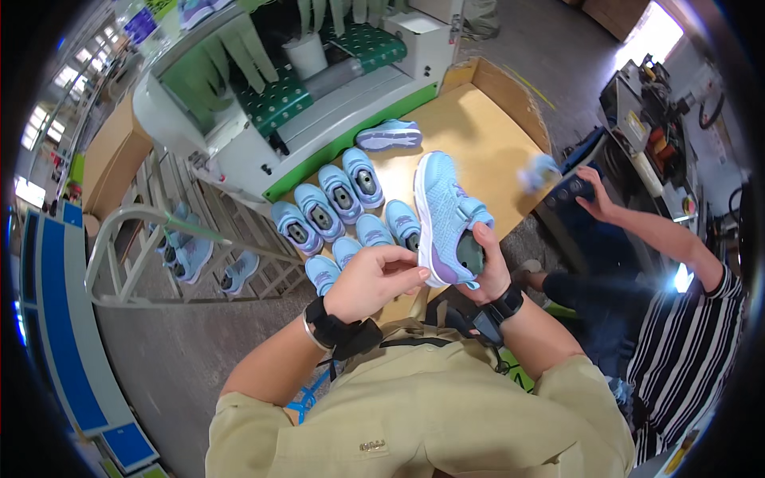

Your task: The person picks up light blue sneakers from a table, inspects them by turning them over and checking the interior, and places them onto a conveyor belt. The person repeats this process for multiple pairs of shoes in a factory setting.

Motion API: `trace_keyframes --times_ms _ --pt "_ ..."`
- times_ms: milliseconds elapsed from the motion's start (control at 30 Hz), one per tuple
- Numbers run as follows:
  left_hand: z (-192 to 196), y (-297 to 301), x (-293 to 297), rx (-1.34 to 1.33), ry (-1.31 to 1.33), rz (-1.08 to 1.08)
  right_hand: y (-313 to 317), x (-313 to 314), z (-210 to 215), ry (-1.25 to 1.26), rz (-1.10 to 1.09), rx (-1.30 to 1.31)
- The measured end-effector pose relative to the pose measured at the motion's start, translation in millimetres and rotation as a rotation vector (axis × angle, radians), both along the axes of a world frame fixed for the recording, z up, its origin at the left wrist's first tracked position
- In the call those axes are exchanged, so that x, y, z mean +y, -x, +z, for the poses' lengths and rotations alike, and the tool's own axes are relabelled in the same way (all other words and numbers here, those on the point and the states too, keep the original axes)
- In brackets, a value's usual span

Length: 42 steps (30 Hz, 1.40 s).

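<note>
- Head view: a light blue child's shoe [443,213] is held up in front of the chest, above the near edge of the table [486,135].
- Its long axis runs nearly straight away from the person, tilted slightly; the toe points away toward the machine, the heel with its purple patch sits nearest the body, and the opening and strap face to the right.
- The right hand [486,267] grips the shoe at the heel end, its fingers [478,239] closed around the collar and reaching into the opening.
- The left hand [370,279] is curled, its fingers [398,275] pinched together and touching the heel edge of the sole (what, if anything, they pinch cannot be told).
- Both wrists wear dark bands; the sleeves are khaki.
- Beyond the held shoe, a cluster of matching blue shoes [343,211] lies on the table in rough rows, openings up, just beside and partly under the held one.
- One more shoe [389,135] lies on its side farther off, near the white and green machine [319,95].
- To the left, below table level, a metal rack [191,247] carries a few more blue shoes.
- At right, a co-worker in a striped shirt [685,350] reaches a hand [596,199] toward a dark console.
</note>
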<state>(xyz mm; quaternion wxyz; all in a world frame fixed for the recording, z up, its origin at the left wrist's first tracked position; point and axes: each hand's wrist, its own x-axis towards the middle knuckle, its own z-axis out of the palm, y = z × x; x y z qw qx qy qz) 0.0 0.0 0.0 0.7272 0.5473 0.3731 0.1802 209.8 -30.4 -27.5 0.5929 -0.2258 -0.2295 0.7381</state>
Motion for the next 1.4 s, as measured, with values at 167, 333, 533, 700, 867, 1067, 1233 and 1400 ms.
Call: trace_keyframes --times_ms 167,333,533,700,867,1067,1233,1400 --pt "2 -5 -1 -0.042 0.007 0.023 -4 -1 1 -0.056 -0.067 -0.103" --pt "0 -4 -1 -0.063 0.029 0.006 -2 -1 8 -0.098 -0.106 -0.169" --pt "3 -4 -3 -0.054 0.010 0.017 1 -2 20 -0.131 -0.137 -0.224" --pt "-15 -12 -4 -0.095 0.069 0.034 1 -8 5 -0.162 -0.229 -0.388" --pt "-68 -19 0 0.004 0.094 -0.015 -27 12 -6 -0.108 -0.136 -0.805" --pt "-98 9 38 0.129 -0.076 0.111 -125 74 -96 0.133 -0.454 -0.981" --pt "-117 17 70 0.211 -0.081 0.162 -163 72 -192 0.170 0.223 -1.363" --pt "-136 22 93 0.148 -0.005 0.247 -185 190 -136 0.254 0.262 -1.674"
